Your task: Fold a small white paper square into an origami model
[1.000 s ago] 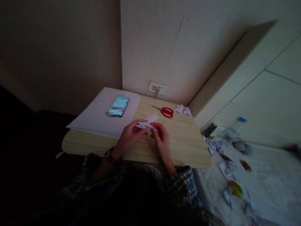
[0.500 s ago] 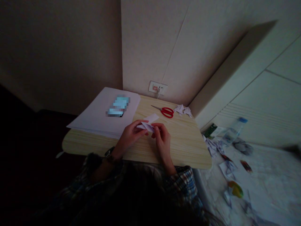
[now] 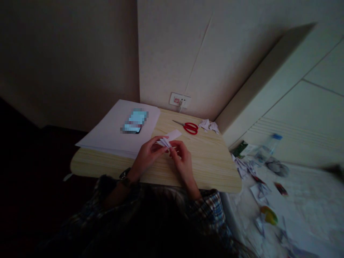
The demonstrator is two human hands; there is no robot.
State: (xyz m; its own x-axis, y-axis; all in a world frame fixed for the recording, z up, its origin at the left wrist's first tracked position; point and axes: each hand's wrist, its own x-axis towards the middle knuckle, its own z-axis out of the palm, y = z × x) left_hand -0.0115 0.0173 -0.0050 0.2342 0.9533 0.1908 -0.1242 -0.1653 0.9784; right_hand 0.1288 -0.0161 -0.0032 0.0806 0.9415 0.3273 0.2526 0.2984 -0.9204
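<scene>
Between my two hands, just above the small wooden table [image 3: 209, 168], is a folded piece of white paper [image 3: 164, 142] with several layers showing. My left hand [image 3: 150, 152] grips its left side with fingers and thumb. On the right, my right hand [image 3: 182, 154] pinches the lower right end of the paper. Behind the fingers lies a flat white paper strip [image 3: 174, 135]. Red-handled scissors [image 3: 190, 127] rest farther back, their blades pointing left. The fingers partly cover the folded paper.
A stack of white sheets [image 3: 107, 125] lies at the left with a phone [image 3: 134, 122] on it. Folded paper pieces [image 3: 209, 125] sit at the back right corner. A socket [image 3: 180, 100] is on the wall. Beside the table are a plastic bottle [image 3: 270, 145] and paper scraps [image 3: 243, 166].
The folded paper has turned between my fingers and now looks narrower, with its layers showing. My right hand has shifted slightly left, closer to my left hand.
</scene>
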